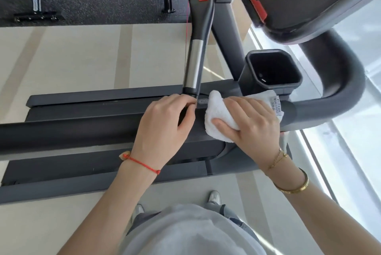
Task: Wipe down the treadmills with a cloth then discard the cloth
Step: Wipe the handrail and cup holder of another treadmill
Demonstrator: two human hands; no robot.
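Head view: we see our left hand gripping the dark treadmill handrail, fingers curled over its top beside the base of the upright silver grip bar. Just right of it, our right hand clasps the white cloth against the same rail, cloth bunched under palm and fingers, below the black cup holder.
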